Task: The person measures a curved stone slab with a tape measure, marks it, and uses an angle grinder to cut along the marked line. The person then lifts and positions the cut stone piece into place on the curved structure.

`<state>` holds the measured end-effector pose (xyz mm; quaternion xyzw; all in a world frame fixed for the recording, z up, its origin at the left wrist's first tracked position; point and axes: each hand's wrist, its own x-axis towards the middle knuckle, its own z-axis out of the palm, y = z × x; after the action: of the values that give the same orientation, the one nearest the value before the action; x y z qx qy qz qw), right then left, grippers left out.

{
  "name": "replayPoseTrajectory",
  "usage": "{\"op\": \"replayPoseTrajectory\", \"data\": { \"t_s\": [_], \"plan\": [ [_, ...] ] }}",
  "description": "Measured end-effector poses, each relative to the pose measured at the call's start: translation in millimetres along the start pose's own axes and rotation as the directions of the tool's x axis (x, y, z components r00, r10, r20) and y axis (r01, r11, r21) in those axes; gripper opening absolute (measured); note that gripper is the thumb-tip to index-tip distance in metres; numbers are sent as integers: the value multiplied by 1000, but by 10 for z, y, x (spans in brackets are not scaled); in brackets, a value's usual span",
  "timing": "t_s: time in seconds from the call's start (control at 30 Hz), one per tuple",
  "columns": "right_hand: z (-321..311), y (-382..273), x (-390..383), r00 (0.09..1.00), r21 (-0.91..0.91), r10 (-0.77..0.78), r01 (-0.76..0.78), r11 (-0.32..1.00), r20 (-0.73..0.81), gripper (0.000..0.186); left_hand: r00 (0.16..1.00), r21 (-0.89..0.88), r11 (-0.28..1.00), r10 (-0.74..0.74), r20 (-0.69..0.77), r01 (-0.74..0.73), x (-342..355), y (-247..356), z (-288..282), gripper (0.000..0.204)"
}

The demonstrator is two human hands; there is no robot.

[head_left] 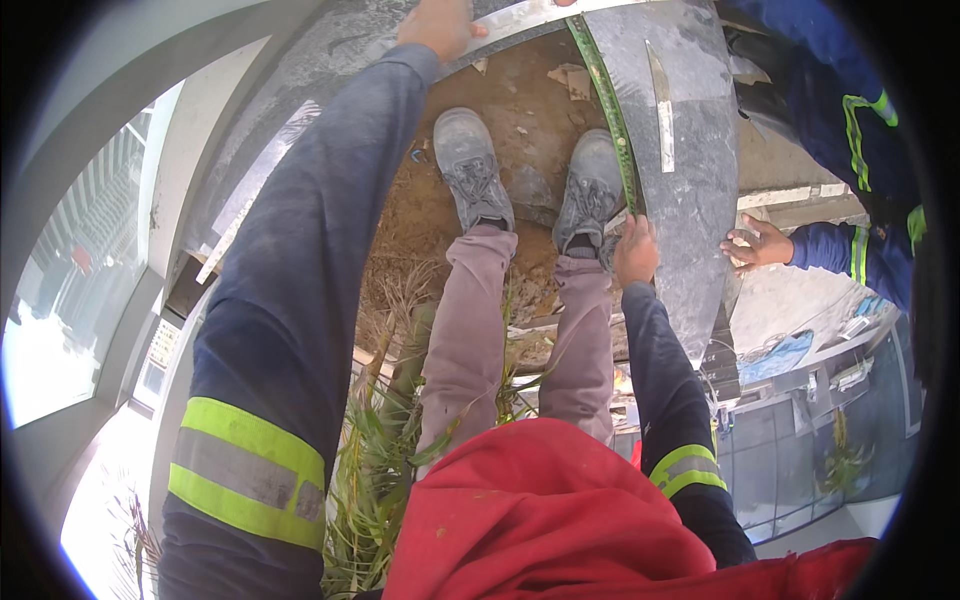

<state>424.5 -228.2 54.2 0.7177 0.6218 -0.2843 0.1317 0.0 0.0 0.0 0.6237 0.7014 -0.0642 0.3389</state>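
Note:
At the top, my left hand [432, 26] has its fingers closed at a pale straight strip [530, 14] along the edge of a dusty grey panel [355, 35]. A green tape measure blade [605, 100] runs from that strip down beside another grey panel [680, 190]. My right hand [637, 250] is closed on the lower end of the tape, at the panel's edge. My dusty grey shoes [465, 160] stand on brown dirt between the panels.
A co-worker's hand [758, 243] in a dark blue sleeve [845, 260] rests near the right panel. A glass wall [75, 260] curves at left. Green fronds [360, 480] lie beside my legs. Paving and a glass facade [800, 470] show at lower right.

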Motion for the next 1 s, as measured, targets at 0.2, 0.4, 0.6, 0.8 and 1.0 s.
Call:
{"op": "replayPoseTrajectory", "data": {
  "t_s": [0.2, 0.4, 0.6, 0.8, 1.0],
  "plan": [
    [84, 12, 95, 999, 15, -16, 16, 1000, -33, 31, 999, -21, 1000, 0, -51, -1, -32, 35, -52, 35],
    [90, 53, 100, 1000, -6, 12, -12, 1000, 4, 34, 997, -3, 1000, 16, -71, -17, -41, 2, -8, 39],
    [129, 87, 67, 999, -13, 8, -9, 1000, -39, 34, 1000, 3, 1000, 6, -15, -6, -30, 5, -33, 39],
    [77, 56, 69, 1000, -3, 1, -1, 1000, -8, 33, 999, 74, 997, 17, -36, -14, -27, 4, -2, 38],
    [57, 42, 73, 1000, 8, 23, -23, 1000, 16, 32, 999, 119, 992, 32, -25, -29, -23, 18, -20, 36]
  ]
}}
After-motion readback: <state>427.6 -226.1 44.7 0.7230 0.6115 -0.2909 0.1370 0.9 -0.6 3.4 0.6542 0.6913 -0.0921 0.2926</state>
